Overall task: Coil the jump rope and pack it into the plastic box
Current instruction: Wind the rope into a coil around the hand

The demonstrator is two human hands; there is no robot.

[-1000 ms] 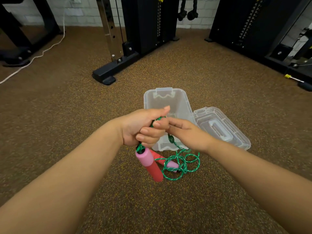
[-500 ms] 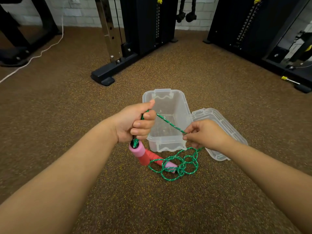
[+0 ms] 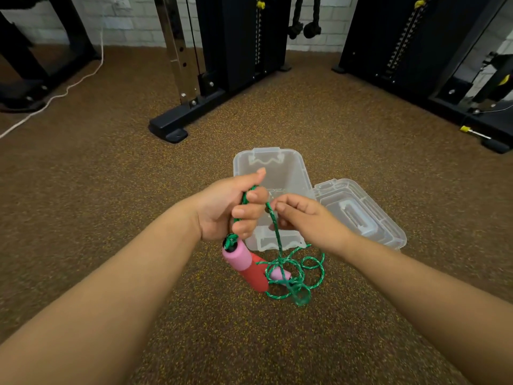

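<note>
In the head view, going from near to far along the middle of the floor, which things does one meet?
Loose green rope → pink and red handle → left hand holding the coils → open plastic box → black machine foot → white brick wall.

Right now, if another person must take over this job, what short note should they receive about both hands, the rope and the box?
Left hand: closed on the green rope near one end; a pink and red handle hangs just below the fist.
Right hand: pinching the same rope close beside the left hand.
Rope: most of it lies in a loose tangle on the floor, over the second handle.
Plastic box: open and bare inside, on the floor behind the hands; its lid lies beside it on the right.
Done: coiling only begun.
Left: gather the loose rope into coils, place rope and handles in the box.
</note>
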